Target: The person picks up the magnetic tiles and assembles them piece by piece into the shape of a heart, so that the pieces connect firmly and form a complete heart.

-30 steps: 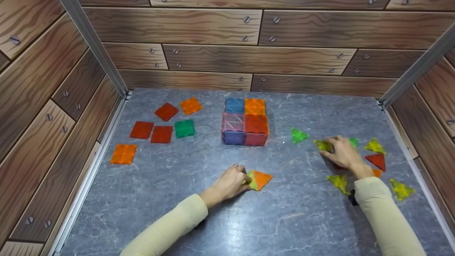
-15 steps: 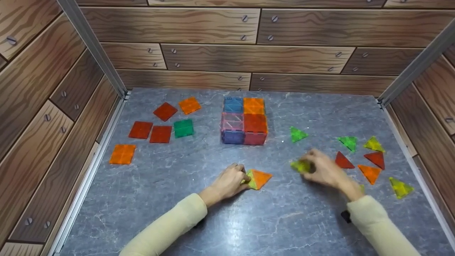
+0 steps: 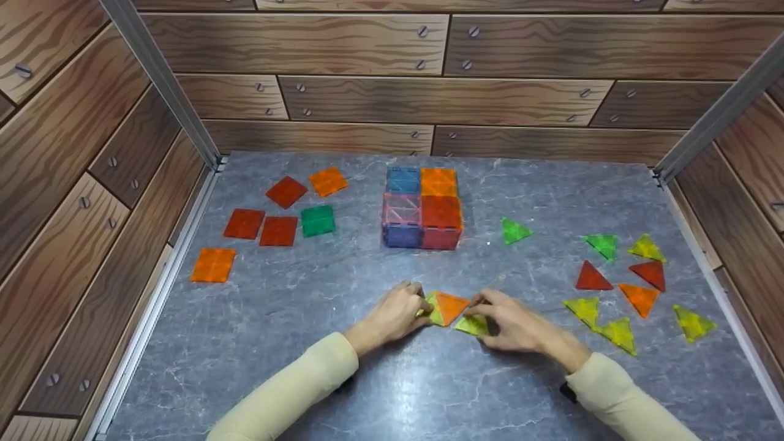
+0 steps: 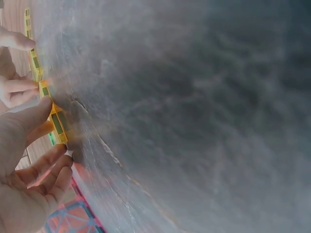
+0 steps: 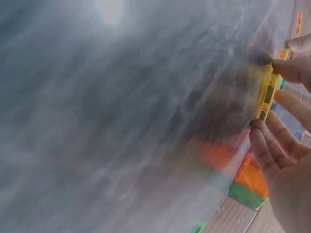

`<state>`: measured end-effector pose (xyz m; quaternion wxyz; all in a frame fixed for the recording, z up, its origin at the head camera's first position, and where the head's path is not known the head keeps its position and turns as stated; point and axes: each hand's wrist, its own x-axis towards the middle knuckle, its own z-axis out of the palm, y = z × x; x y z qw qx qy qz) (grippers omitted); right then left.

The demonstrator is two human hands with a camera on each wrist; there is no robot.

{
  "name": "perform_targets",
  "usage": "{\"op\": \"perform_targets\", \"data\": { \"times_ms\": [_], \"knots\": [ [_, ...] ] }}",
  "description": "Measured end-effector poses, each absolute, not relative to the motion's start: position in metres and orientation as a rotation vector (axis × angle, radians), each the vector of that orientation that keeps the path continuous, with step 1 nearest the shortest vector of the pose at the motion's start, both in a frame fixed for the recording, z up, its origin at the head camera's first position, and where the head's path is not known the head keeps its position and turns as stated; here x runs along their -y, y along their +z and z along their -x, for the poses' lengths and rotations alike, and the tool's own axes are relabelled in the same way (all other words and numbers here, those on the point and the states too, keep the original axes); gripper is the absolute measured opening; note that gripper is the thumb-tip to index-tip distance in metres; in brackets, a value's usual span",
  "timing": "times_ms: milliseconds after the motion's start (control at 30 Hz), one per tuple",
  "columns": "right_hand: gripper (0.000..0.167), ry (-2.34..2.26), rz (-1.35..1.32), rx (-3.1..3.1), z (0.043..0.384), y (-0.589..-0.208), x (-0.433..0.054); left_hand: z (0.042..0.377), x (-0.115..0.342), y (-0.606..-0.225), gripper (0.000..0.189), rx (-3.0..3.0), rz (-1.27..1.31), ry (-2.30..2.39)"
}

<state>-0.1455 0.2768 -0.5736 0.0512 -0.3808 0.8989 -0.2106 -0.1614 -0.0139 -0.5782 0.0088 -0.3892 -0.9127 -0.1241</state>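
Observation:
In the head view my left hand (image 3: 395, 312) pinches a yellow-green triangular magnetic tile (image 3: 433, 311), its edge against an orange triangular tile (image 3: 452, 307). From the right, my right hand (image 3: 514, 323) grips another yellow triangular tile (image 3: 471, 325) by thumb and fingers, close to the orange tile's lower right edge. Seen edge-on in the left wrist view, a yellow tile (image 4: 59, 127) sits between that hand's thumb and fingers. The right wrist view shows the right hand's yellow tile (image 5: 268, 94) low over the table. Fingers partly cover both yellow tiles.
A block (image 3: 422, 211) built of blue, pink, orange and red square tiles stands at the back middle. Several red, orange and green squares (image 3: 278, 231) lie left. A green triangle (image 3: 515, 231) and several other triangular tiles (image 3: 593, 277) lie right. Wood-patterned walls (image 3: 367, 98) enclose the table.
My right hand has brought a yellow triangular tile from the right-hand group leftward to beside the orange tile. My left hand has stayed in place, still pinching its tile.

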Motion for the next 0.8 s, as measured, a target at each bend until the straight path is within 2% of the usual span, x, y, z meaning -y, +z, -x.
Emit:
{"op": "perform_targets", "data": {
  "times_ms": [300,533,800],
  "knots": [
    [0.057,-0.646,1.022,-2.791,0.149,-0.573,-0.269,0.163,0.014,-0.577,0.026,2.859,1.213,-0.410],
    [0.072,-0.581,0.794,-2.870,0.151,-0.573,-0.261,0.174,0.009,-0.574,0.060,2.945,1.150,-0.500],
    [0.064,-0.544,0.762,-2.856,0.153,-0.571,-0.253,0.180,0.003,-0.575,0.063,3.033,1.153,-0.533]
  ]
}}
